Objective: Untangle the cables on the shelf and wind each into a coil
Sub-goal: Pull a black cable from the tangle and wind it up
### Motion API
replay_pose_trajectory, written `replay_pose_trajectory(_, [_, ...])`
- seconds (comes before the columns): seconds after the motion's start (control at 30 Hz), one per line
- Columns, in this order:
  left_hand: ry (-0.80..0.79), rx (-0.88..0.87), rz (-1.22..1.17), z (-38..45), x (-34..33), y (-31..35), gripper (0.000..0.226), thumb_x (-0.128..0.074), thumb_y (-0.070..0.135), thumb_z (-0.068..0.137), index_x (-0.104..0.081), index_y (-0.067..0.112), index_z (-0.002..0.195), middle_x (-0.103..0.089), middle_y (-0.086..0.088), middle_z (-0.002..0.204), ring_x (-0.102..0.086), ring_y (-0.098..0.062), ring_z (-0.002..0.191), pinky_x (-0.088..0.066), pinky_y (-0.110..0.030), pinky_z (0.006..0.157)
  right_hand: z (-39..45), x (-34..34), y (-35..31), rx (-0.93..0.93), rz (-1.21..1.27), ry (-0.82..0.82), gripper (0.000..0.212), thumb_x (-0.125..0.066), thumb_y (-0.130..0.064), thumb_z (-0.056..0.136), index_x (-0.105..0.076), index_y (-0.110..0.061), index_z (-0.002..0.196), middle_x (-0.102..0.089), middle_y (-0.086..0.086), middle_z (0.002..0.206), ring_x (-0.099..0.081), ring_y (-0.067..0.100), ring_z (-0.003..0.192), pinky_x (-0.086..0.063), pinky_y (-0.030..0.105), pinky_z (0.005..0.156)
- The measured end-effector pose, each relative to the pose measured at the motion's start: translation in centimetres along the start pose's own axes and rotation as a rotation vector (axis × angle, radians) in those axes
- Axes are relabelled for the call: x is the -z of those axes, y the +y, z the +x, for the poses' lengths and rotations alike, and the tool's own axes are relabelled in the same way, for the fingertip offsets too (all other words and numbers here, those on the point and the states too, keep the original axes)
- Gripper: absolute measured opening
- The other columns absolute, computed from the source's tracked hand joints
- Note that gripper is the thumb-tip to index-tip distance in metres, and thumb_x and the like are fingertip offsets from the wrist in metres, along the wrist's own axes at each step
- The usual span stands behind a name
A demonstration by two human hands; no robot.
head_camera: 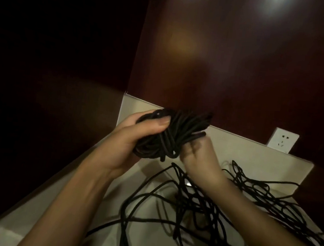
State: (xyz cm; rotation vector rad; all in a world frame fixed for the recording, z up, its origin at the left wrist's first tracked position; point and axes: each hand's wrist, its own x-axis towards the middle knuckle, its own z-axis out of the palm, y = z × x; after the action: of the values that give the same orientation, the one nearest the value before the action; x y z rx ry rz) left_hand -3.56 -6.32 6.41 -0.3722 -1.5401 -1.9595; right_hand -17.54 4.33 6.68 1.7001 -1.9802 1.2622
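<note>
A coil of black cable is held up above the pale shelf. My left hand grips the coil from the left, its thumb laid over the top of the loops. My right hand holds the coil's right lower end, fingers curled around the strands. Below and to the right, a loose tangle of black cable sprawls over the shelf, partly hidden under my right forearm.
A dark red-brown wooden back panel rises behind the shelf, with a darker side wall on the left. A white wall socket sits on the back panel at the right. The shelf's left edge runs diagonally toward the lower left.
</note>
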Motion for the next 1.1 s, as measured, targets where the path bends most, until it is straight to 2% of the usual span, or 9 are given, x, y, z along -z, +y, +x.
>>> replay_pose_trajectory(0.23, [0.284,-0.055,-0.147,1.2,0.2,-1.6,0.034,-0.066,0.030,0.082,-0.063,0.006,0.106,-0.065,-0.003,0.082,-0.063,-0.011,0.072,-0.050,-0.020,0.059,-2.0,-3.5,-1.2,-0.373,0.551,-0.121,0.023,-0.042,-0.021,0.106,-0.057,-0.026,0.122,-0.044,-0.008,0.054,-0.045,0.010,0.053,-0.040,0.027,0.055])
replay_pose_trajectory(0.37, [0.402,-0.123,-0.167,1.8,0.0,-2.7,0.030,-0.065,0.029,0.084,-0.070,0.009,0.106,-0.070,-0.001,0.089,-0.067,-0.010,0.080,-0.053,-0.025,0.072,-3.1,-4.7,-1.5,-0.481,0.577,-0.011,0.012,-0.049,-0.027,0.103,-0.057,-0.019,0.106,-0.049,-0.004,0.060,-0.051,0.008,0.056,-0.044,0.023,0.058])
replay_pose_trajectory(0.43, [0.457,-0.113,-0.227,1.8,-0.1,-2.9,0.029,-0.068,0.030,0.083,-0.072,0.013,0.106,-0.073,-0.005,0.101,-0.070,-0.014,0.090,-0.056,-0.044,0.093,-3.7,-5.0,-1.3,-0.465,0.557,0.056,0.010,-0.056,-0.028,0.100,-0.052,-0.018,0.099,-0.053,-0.001,0.066,-0.054,0.007,0.059,-0.045,0.021,0.056])
replay_pose_trajectory(0.53, [0.523,-0.147,-0.282,1.7,-0.2,-2.9,0.035,-0.072,0.032,0.083,-0.070,0.011,0.111,-0.072,-0.008,0.111,-0.070,-0.018,0.100,-0.049,-0.056,0.102,-3.8,-4.8,-0.4,-0.423,0.502,0.039,0.011,-0.061,-0.021,0.097,-0.052,-0.014,0.094,-0.060,0.003,0.066,-0.061,0.014,0.062,-0.055,0.034,0.065])
replay_pose_trajectory(0.73, [0.726,-0.316,-0.221,2.2,-1.6,-2.9,0.026,-0.069,0.029,0.089,-0.067,0.011,0.109,-0.071,-0.003,0.097,-0.069,-0.016,0.090,-0.053,-0.030,0.079,-2.1,-3.7,4.1,0.294,-0.290,-0.059,0.026,-0.047,-0.027,0.099,-0.043,-0.017,0.123,-0.063,0.003,0.079,-0.060,0.023,0.062,-0.050,0.036,0.055])
replay_pose_trajectory(0.83, [0.775,-0.348,-0.058,1.9,-1.8,-3.6,0.048,-0.078,0.035,0.081,-0.064,0.012,0.121,-0.073,-0.004,0.108,-0.070,-0.021,0.105,-0.057,-0.032,0.086,1.1,-1.0,8.0,0.410,-0.691,-0.155,0.059,-0.062,-0.010,0.092,-0.034,-0.023,0.144,-0.062,0.003,0.095,-0.062,0.023,0.065,-0.053,0.038,0.053])
replay_pose_trajectory(0.9, [0.799,-0.358,0.027,1.6,-1.2,-4.2,0.049,-0.081,0.036,0.079,-0.065,0.015,0.120,-0.073,-0.003,0.109,-0.070,-0.020,0.105,-0.057,-0.033,0.084,2.3,-0.2,9.3,0.426,-0.748,-0.196,0.048,-0.059,-0.014,0.094,-0.042,-0.021,0.139,-0.062,0.003,0.094,-0.063,0.024,0.065,-0.053,0.040,0.054])
replay_pose_trajectory(1.0, [0.881,-0.412,0.292,1.4,0.5,-4.4,0.038,-0.079,0.029,0.085,-0.064,0.015,0.117,-0.071,0.002,0.106,-0.069,-0.012,0.101,-0.056,-0.032,0.086,1.5,-1.8,6.8,0.294,-0.466,-0.329,0.016,-0.049,-0.025,0.102,-0.054,-0.020,0.116,-0.066,0.001,0.090,-0.067,0.026,0.075,-0.054,0.039,0.066])
replay_pose_trajectory(1.1, [0.920,-0.422,0.538,1.0,3.1,-4.1,0.045,-0.080,0.037,0.082,-0.063,0.017,0.119,-0.069,0.006,0.106,-0.067,-0.006,0.100,-0.057,-0.034,0.089,-0.6,-3.6,1.9,-0.070,0.172,-0.352,0.016,-0.048,-0.022,0.105,-0.060,-0.012,0.105,-0.060,-0.003,0.065,-0.065,0.018,0.061,-0.053,0.031,0.063])
